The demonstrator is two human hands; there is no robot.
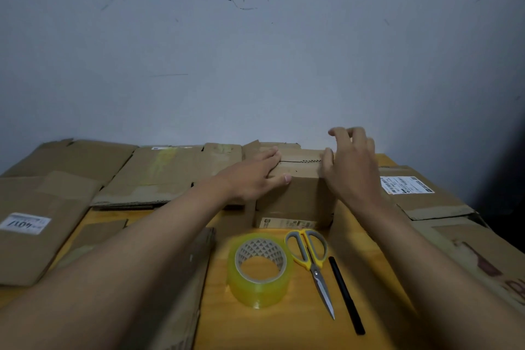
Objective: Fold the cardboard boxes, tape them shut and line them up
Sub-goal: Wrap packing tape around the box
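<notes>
Two hands work the top of one erected cardboard box (pixel 295 196) at the far middle of the table (pixel 284 327). Left hand (pixel 252 176): fingers (pixel 272 154) straight and flat on the top flap at the box's 9 o'clock corner, thumb pressed against the near face; it presses and grips nothing. Right hand (pixel 352 165): thumb against the top at the 3 o'clock edge, remaining fingers loosely curled and raised above the flaps, holding nothing. The flap seam (pixel 301 161), running 9 to 3 o'clock between the hands, appears closed and carries no visible fresh tape.

Step in hand, by judgement: closing and flattening the top flaps, before taping. The next move calls for one hand to keep the flaps down while the other fetches the tape roll (pixel 260 270), which stands at 6 o'clock of the box, with the scissors (pixel 309 258) just beside it at its 3 o'clock.

Outward: a black pen (pixel 346 295) lies at 3 o'clock of the scissors. Flattened cardboard sheets (pixel 159 173) lie unfolded at 9 and 3 o'clock of the box.
</notes>
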